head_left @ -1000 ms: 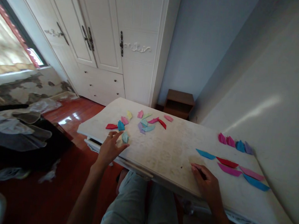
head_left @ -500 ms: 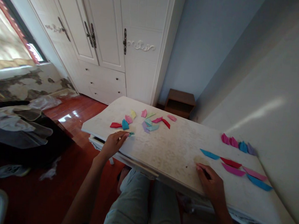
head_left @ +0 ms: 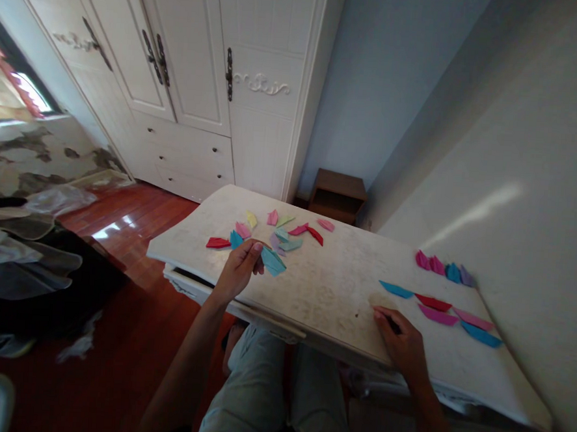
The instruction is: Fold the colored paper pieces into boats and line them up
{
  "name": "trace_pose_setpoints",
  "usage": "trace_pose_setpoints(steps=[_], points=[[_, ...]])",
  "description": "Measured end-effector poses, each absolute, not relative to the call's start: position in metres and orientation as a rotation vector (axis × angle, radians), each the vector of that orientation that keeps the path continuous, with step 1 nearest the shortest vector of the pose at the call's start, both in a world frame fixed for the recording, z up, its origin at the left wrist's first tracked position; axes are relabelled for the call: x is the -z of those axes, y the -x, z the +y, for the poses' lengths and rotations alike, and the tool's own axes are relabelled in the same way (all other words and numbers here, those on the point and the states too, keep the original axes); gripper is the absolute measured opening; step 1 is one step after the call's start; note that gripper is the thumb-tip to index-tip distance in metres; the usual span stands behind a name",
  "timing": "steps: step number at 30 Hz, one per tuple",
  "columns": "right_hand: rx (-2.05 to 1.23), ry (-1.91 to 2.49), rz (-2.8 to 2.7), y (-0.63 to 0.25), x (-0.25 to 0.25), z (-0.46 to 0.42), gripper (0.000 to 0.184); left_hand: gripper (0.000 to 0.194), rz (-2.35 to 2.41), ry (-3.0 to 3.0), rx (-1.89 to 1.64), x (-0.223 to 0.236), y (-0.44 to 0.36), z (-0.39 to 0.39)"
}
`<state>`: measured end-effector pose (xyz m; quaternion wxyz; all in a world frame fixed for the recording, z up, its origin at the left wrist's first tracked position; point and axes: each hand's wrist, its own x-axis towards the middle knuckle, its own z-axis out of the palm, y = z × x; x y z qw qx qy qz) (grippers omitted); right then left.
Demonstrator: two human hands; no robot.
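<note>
My left hand [head_left: 241, 265] is raised above the table's left part, thumb and fingers pinching a light blue piece of folded paper [head_left: 272, 262]. Beyond it lies a loose group of small folded papers, among them a red one [head_left: 218, 243], a yellow one [head_left: 252, 219] and a purple one [head_left: 276, 243]. My right hand [head_left: 401, 340] rests at the near edge with its fingers curled together, and nothing shows in them. To its right lie flat boat-shaped papers, including a blue one [head_left: 396, 289], a red one [head_left: 432, 303] and a magenta one [head_left: 437, 315].
The pieces lie on a white table [head_left: 323, 290], its right end close to the wall. Upright folded papers [head_left: 430, 261] stand in a row along the far right edge. Behind are a white wardrobe [head_left: 191, 53] and a brown nightstand [head_left: 338, 196]. Dark cloth [head_left: 83, 288] heaps at left.
My left hand has lifted from the tabletop and moved right with the light blue paper, which now shows its broad side. My right hand stays about where it was. The view has shifted slightly.
</note>
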<state>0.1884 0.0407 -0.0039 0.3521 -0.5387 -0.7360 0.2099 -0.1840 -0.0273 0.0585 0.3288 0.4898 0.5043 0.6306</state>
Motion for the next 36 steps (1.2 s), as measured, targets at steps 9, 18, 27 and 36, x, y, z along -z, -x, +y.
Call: trace_pose_setpoints(steps=[9,18,27,36], points=[[-0.633,1.393,-1.851,-0.189,0.004,0.04,0.039,0.032,1.037,-1.253,-1.698,-0.059,0.142,-0.009],[-0.845,1.33,-1.727,-0.193,0.004,0.041,0.038,0.032,0.795,-1.029,-1.668,-0.055,0.096,0.002],[-1.455,0.977,-1.551,-0.147,-0.036,0.004,0.037,0.042,0.602,-0.799,-1.505,-0.044,0.023,0.025],[-1.713,0.897,-1.345,-0.13,-0.034,0.014,0.035,0.04,0.853,-0.88,-1.503,-0.035,0.001,0.023]])
